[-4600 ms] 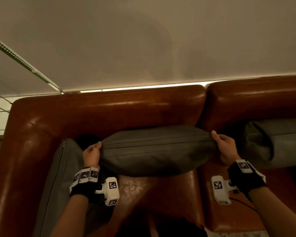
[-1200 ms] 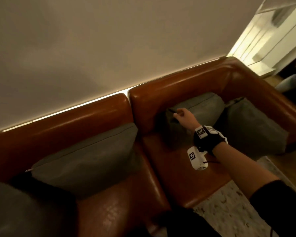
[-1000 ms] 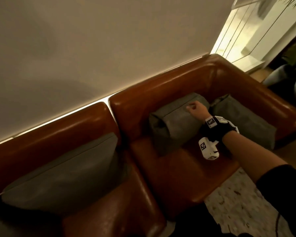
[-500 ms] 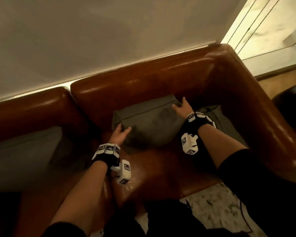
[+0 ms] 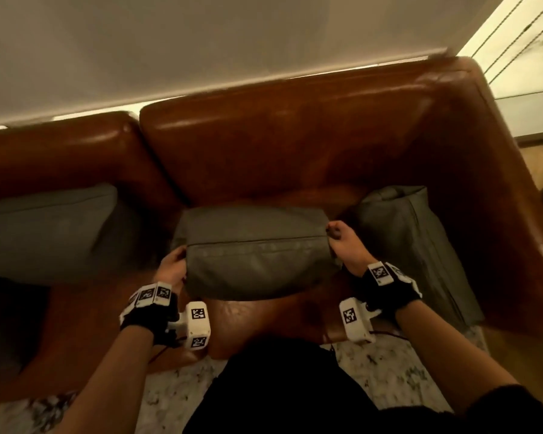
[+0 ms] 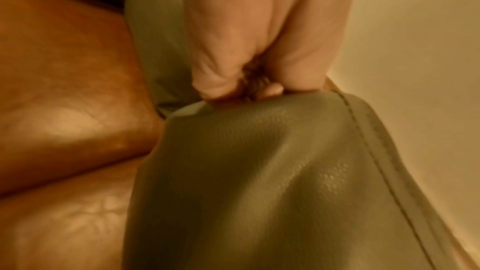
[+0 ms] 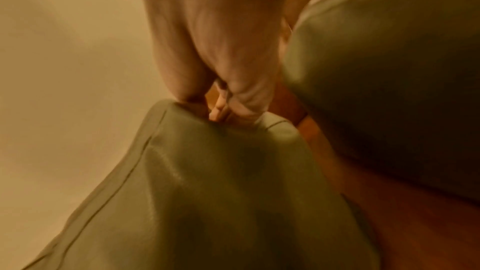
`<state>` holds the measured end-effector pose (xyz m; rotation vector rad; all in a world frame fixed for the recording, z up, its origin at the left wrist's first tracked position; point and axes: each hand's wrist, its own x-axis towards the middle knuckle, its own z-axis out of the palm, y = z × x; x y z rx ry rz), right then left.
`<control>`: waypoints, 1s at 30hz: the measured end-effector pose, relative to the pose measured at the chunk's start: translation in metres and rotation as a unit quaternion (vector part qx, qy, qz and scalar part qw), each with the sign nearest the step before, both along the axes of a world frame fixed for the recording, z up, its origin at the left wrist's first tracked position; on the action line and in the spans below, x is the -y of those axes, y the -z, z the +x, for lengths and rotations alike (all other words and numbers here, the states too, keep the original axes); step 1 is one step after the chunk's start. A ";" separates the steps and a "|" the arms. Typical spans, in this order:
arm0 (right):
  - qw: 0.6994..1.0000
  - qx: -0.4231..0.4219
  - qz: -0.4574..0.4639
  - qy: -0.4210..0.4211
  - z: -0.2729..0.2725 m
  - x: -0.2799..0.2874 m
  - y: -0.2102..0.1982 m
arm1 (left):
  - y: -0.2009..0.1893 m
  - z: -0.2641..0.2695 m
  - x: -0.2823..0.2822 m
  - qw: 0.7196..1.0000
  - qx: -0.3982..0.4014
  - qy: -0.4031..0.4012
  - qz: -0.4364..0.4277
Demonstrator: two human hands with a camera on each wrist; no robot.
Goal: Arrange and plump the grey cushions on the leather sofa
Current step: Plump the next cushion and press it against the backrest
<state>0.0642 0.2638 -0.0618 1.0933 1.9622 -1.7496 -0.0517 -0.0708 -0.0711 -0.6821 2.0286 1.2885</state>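
Right over the seat of the brown leather sofa [image 5: 295, 145], a plump grey leather-look cushion with a stitched seam along its top [image 5: 254, 255] is held up between two hands, its long side running parallel to the sofa's backrest and its lower edge hanging above the seat rather than lying flat on it. The left hand [image 5: 171, 270] is clamped on the cushion's left end; from the left wrist view its fingers [image 6: 221, 65] curl down and pinch the corner fabric, which bunches under the fingertips. The right hand [image 5: 347, 247] is clamped the same way on the cushion's right end, and the right wrist view shows its fingers [image 7: 241, 81] folded tight into the top corner beside the seam. Both wrists wear black straps carrying small white blocks printed with black square markers.

Just beside the held cushion, toward the sofa's right armrest, a second grey cushion [image 5: 411, 245] leans against that armrest, its top corner near the right hand but apart from it. On the sofa's other seat, left of the held cushion, a third grey cushion [image 5: 51, 230] leans against the backrest. A pale plain wall [image 5: 201, 42] rises behind the sofa, and a speckled light floor [image 5: 170, 399] lies in front of it.
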 end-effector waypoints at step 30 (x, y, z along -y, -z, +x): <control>0.978 0.041 0.191 -0.067 0.038 -0.009 0.020 | -0.004 0.048 0.075 0.968 -0.137 -0.191 0.086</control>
